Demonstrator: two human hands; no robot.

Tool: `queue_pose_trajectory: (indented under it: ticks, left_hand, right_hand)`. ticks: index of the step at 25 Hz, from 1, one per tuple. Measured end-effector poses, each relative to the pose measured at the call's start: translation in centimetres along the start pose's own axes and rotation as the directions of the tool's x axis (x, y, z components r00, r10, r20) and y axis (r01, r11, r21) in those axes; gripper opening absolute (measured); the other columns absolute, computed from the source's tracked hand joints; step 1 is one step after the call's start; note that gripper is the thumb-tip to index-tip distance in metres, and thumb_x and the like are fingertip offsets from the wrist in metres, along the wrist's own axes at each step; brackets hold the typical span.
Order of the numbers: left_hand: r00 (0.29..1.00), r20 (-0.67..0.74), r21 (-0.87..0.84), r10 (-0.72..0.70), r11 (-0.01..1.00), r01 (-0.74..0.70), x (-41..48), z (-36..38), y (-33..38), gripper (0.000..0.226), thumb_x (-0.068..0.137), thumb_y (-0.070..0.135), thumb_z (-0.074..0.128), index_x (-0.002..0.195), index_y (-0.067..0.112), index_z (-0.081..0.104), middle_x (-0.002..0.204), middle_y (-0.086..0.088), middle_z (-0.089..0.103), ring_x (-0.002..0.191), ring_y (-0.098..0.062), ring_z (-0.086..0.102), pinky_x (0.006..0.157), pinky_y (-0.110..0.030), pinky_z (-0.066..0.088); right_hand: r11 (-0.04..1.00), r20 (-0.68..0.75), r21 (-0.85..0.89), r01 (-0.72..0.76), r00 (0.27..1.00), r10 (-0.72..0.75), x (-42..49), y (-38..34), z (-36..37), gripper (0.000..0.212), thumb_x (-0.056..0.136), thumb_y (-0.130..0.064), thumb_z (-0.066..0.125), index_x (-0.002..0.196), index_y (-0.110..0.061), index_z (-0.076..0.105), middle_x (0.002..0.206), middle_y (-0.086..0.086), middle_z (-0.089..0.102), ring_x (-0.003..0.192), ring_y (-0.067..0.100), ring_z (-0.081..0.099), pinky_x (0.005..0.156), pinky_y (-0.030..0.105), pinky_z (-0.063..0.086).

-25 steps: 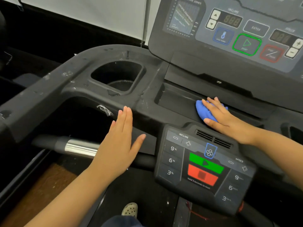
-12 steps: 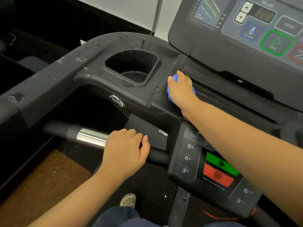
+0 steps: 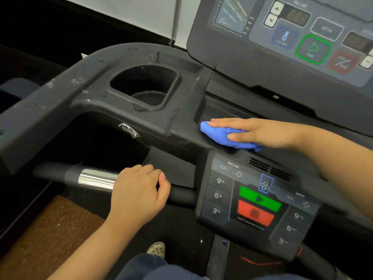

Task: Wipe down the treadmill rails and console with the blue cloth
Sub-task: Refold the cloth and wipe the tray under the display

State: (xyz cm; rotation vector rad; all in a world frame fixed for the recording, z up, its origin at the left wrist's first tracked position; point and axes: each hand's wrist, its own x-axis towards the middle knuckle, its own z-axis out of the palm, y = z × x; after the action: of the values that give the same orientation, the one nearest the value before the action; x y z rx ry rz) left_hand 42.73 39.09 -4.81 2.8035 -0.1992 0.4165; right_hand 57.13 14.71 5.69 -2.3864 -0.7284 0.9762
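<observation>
My head-camera view of the console deck (image 3: 181,126): black moulded plastic, scuffed white to the left of the cup holder (image 3: 144,87). A small puddle (image 3: 141,109) sits on the deck at the holder's near rim. The blue cloth (image 3: 219,135), bunched, lies to the holder's right, at the near lip of a shallow tray (image 3: 222,110).

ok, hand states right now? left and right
Left hand: fingers curled on the handlebar; real grip cannot be told.
Right hand: open, flat fingers pressing the blue cloth on the console ledge.

Gym: treadmill console (image 3: 282,37), handlebar (image 3: 96,179).
</observation>
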Motion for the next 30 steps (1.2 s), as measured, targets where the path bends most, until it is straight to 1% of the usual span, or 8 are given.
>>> queue_pose_trajectory:
  ticks: [3,6,9,16,19,22,27,30]
  left_hand:
    - [1.0,-0.009,0.001,0.011,1.0,-0.011,0.0,0.1,0.0,0.038,0.086,0.026,0.036,0.052,0.018,0.049,0.048,0.004,0.042,0.044,-0.015,0.04,0.053,-0.025,0.022]
    - [0.999,-0.035,-0.012,0.007,1.0,-0.008,0.0,0.3,0.0,0.04,0.087,0.025,0.034,0.052,0.016,0.053,0.049,0.003,0.043,0.045,-0.016,0.041,0.053,-0.026,0.024]
    - [0.999,-0.048,-0.012,0.0,1.0,0.0,-0.3,0.6,-0.1,0.042,0.087,0.025,0.033,0.054,0.015,0.055,0.05,0.003,0.045,0.046,-0.017,0.043,0.052,-0.027,0.027]
    - [0.998,-0.043,0.019,-0.042,0.999,0.043,-0.3,0.7,0.1,0.045,0.088,0.026,0.03,0.053,0.016,0.056,0.05,0.003,0.045,0.047,-0.018,0.043,0.053,-0.027,0.026]
    - [0.998,-0.052,-0.005,-0.023,1.0,0.023,-0.4,0.7,0.1,0.05,0.094,0.032,0.028,0.056,0.017,0.058,0.053,0.004,0.05,0.051,-0.02,0.051,0.057,-0.029,0.03]
    - [1.0,-0.016,0.035,0.014,0.999,-0.014,-0.6,0.9,-0.1,0.051,0.095,0.046,0.03,0.107,0.019,0.071,0.104,0.001,0.072,0.101,-0.023,0.067,0.098,-0.038,0.035]
    - [0.956,0.081,0.058,0.283,0.956,-0.288,-1.8,0.5,-2.2,0.056,0.097,0.051,0.026,0.134,0.019,0.053,0.139,-0.003,0.053,0.129,-0.021,0.047,0.114,-0.036,0.017]
    - [0.982,0.068,0.109,0.176,0.977,-0.182,-3.6,0.4,-2.7,0.054,0.098,0.05,0.023,0.135,0.021,0.05,0.14,-0.008,0.051,0.132,-0.024,0.039,0.114,-0.047,0.012]
  right_hand:
    - [0.983,-0.03,0.173,-0.066,0.997,0.073,-4.6,3.8,-0.8,0.044,0.092,-0.013,0.057,0.125,-0.043,0.055,0.137,-0.035,0.042,0.136,-0.002,0.034,0.116,0.024,0.02]
    - [0.983,-0.144,0.178,-0.053,0.986,0.079,-10.2,7.1,0.6,0.053,0.074,-0.066,0.061,0.125,-0.051,0.054,0.14,-0.024,0.047,0.133,-0.005,0.037,0.111,0.011,0.024]
    - [0.969,-0.373,0.214,-0.123,0.907,0.197,-14.7,9.3,3.9,0.054,0.071,-0.076,0.054,0.123,-0.06,0.05,0.14,-0.026,0.046,0.133,-0.006,0.037,0.11,0.01,0.024]
    - [0.853,-0.853,0.145,-0.502,0.373,0.365,-11.8,12.2,6.9,0.066,0.085,-0.042,0.034,0.142,-0.007,0.039,0.149,0.02,0.033,0.139,0.032,0.027,0.114,0.041,0.019]
    - [0.895,-0.795,-0.128,-0.428,0.583,0.166,-10.7,12.6,5.0,0.06,0.088,-0.042,0.037,0.141,-0.014,0.043,0.151,0.005,0.033,0.142,0.024,0.025,0.112,0.032,0.021]
    - [0.872,-0.584,-0.405,-0.275,0.812,-0.016,-10.7,13.1,3.2,0.06,0.091,-0.055,0.027,0.145,-0.027,0.032,0.155,-0.01,0.02,0.146,0.01,0.009,0.114,0.024,0.012]
    - [0.799,-0.508,-0.576,-0.169,0.841,-0.188,-7.9,12.2,1.9,0.05,0.097,-0.037,0.028,0.143,-0.021,0.037,0.154,0.004,0.028,0.145,0.022,0.016,0.113,0.031,0.02]
    - [0.656,-0.354,-0.754,-0.02,0.854,-0.381,-5.1,11.5,0.8,0.045,0.101,-0.029,0.026,0.141,-0.012,0.037,0.15,0.012,0.034,0.142,0.029,0.021,0.115,0.032,0.019]
